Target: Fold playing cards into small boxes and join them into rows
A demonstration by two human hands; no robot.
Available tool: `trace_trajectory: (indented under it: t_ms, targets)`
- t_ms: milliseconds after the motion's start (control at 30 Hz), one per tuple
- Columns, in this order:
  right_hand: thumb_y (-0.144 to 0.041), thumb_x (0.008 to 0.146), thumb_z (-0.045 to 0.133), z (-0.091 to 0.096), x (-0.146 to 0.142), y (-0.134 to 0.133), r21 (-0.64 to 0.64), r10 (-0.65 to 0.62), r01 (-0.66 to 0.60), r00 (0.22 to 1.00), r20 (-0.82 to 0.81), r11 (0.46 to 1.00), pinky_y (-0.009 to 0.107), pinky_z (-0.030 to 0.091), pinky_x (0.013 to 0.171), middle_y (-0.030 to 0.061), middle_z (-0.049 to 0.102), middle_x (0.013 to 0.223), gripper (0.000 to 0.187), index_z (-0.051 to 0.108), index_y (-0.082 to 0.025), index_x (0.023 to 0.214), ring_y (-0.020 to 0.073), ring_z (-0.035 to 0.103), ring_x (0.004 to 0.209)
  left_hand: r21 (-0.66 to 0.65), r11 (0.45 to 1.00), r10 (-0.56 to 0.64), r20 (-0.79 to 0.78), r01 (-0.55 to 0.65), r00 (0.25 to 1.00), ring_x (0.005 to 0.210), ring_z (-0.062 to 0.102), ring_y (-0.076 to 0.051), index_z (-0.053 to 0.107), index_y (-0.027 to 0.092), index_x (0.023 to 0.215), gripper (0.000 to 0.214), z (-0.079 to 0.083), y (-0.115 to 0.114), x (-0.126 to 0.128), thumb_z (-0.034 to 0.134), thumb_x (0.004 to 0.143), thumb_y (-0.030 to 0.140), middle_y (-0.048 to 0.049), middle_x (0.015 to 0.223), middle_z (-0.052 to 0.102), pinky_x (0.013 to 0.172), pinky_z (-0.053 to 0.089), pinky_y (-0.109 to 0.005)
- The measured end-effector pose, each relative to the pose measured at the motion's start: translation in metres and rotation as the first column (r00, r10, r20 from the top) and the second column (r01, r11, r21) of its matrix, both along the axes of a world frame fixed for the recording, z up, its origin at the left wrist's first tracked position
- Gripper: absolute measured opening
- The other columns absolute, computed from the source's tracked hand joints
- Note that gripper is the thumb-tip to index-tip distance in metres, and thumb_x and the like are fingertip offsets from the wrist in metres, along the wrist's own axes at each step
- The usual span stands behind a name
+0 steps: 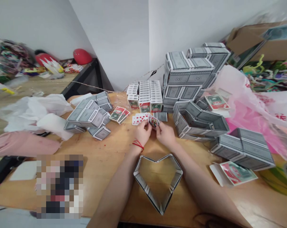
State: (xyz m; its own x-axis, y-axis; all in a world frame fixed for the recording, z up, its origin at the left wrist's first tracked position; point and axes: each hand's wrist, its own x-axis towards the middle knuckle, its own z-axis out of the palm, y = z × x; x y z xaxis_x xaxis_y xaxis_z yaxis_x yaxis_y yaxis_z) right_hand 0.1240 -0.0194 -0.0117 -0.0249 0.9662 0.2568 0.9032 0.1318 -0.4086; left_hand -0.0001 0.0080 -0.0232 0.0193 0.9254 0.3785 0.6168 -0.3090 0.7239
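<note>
Bent court cards [154, 122] are being pinched between the fingertips of the left hand [143, 134] and the right hand [166, 135], over the table [105, 171]; their exact number is being obscured. Red-diamond cards [140, 118] are being partly covered by the left hand, beside it on the table. A heart-shaped card frame [145, 189] is being flanked by both forearms. At right, a green card box [239, 172] is being partly overlapped by a grey card block [243, 150], and a yellow roll [278, 180] is being cut off by the view's edge. At lower left, whatever lies there is being masked by pixelation.
</note>
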Motion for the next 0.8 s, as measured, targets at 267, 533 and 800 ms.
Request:
trace_trajectory:
  t_ms: [267, 533, 800]
  targets:
    - [-0.030, 0.087, 0.030, 0.001, -0.006, -0.002, -0.072, 0.019, -0.012, 0.996, 0.089, 0.997, 0.026, 0.025, 0.050, 0.0088, 0.063, 0.065, 0.032, 0.056, -0.014, 0.080, 0.0162, 0.055, 0.054, 0.078, 0.997, 0.011, -0.021, -0.010, 1.000, 0.071, 0.062, -0.014, 0.062, 0.017, 0.087, 0.017, 0.000, 0.002, -0.004, 0.049, 0.076, 0.021, -0.0059, 0.080, 0.067, 0.067, 0.048, -0.026]
    - [-0.032, 0.085, 0.032, -0.006, 0.009, 0.006, -0.006, -0.005, 0.004, 0.994, -0.113, 1.000, 0.025, 0.025, 0.048, 0.0066, 0.059, 0.055, 0.032, 0.054, -0.017, 0.067, 0.0157, 0.051, 0.048, 0.067, 0.997, -0.043, -0.070, 0.048, 0.997, 0.072, 0.058, -0.015, 0.063, 0.016, 0.080, 0.014, 0.001, 0.004, -0.006, 0.051, 0.076, 0.022, -0.0060, 0.076, 0.064, 0.069, 0.045, -0.028]
    - [-0.035, 0.084, 0.036, -0.003, -0.001, -0.001, -0.005, 0.084, -0.088, 0.971, -0.223, 0.996, 0.024, 0.028, 0.049, 0.0048, 0.058, 0.053, 0.036, 0.052, -0.018, 0.057, 0.0137, 0.051, 0.049, 0.121, 0.988, -0.065, -0.240, 0.096, 0.969, 0.078, 0.055, -0.017, 0.057, 0.016, 0.075, 0.010, 0.005, 0.002, -0.005, 0.047, 0.076, 0.016, -0.0075, 0.077, 0.060, 0.072, 0.042, -0.030]
